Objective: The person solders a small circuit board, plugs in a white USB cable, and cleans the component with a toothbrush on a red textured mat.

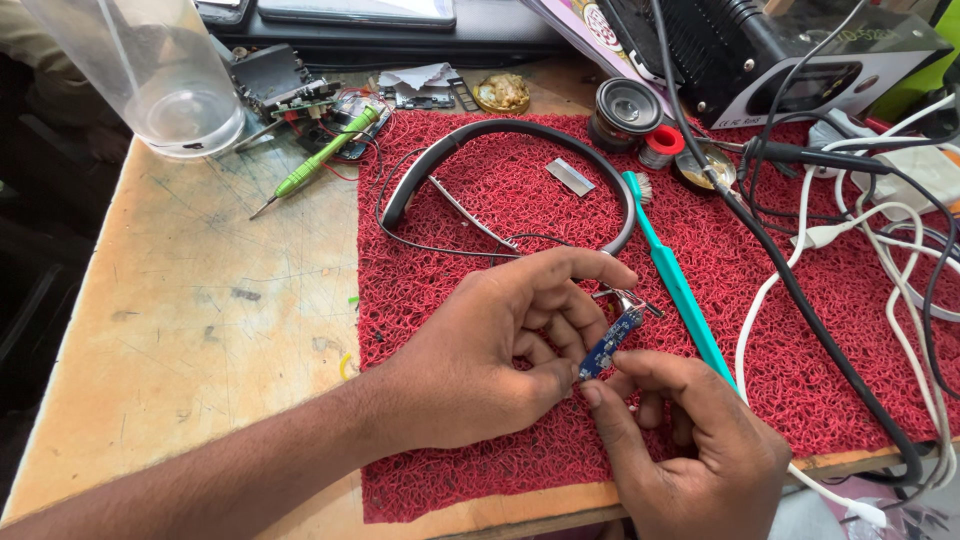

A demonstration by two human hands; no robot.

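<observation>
A small blue circuit board (610, 342) with thin wires at its top end is pinched between both hands above a red mesh mat (440, 420). My left hand (500, 340) curls around it from the left, fingertips on its upper end. From below, my right hand (690, 440) grips its lower end with thumb and forefinger. A dark grey neckband of an earphone set (470, 140) lies on the mat behind the hands, thin black wires trailing from it toward the board. A teal toothbrush (680, 285) lies just to the right of the board.
A green screwdriver (320, 160), a clear plastic container (160, 70) and opened electronics (285, 85) sit at the back left. Solder wire spool (622, 110), small tins, a soldering station (800, 60) and tangled black and white cables (860, 250) crowd the right. A razor blade (570, 176) lies on the mat.
</observation>
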